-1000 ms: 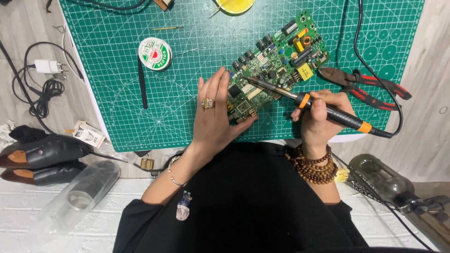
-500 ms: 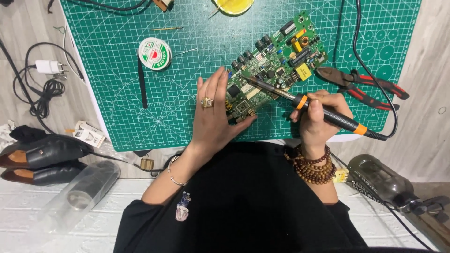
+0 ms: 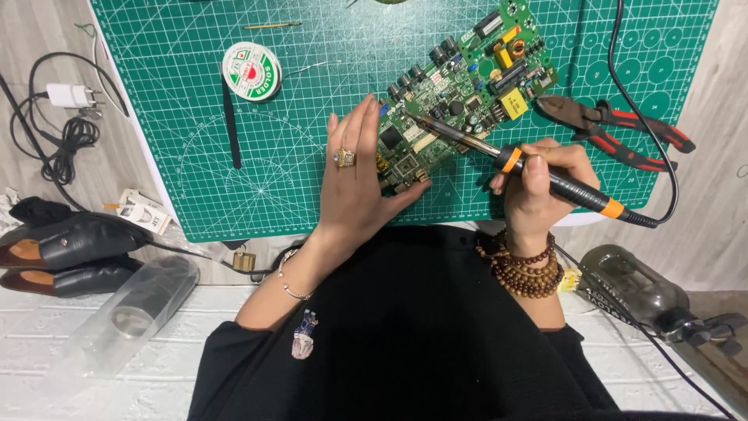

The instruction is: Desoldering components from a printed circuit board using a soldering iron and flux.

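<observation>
Circuit board (image 3: 467,93) is pinned flat by left hand (image 3: 354,183), fingers together. Soldering iron (image 3: 538,175) is clamped in right hand (image 3: 541,191) fingers, tip on the board

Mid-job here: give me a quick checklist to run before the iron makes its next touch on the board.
1. Circuit board steadied: ok, left hand lies flat on its near edge.
2. Soldering iron gripped: ok, right hand wraps the handle.
3. Tip on the board: ok, near its middle; exact joint cannot tell.
4. Solder within reach: not ok, spool lies apart on the cutting mat, in neither hand.
5. Left fingers away from tip: ok.
6. Pliers off the board: ok.
</observation>
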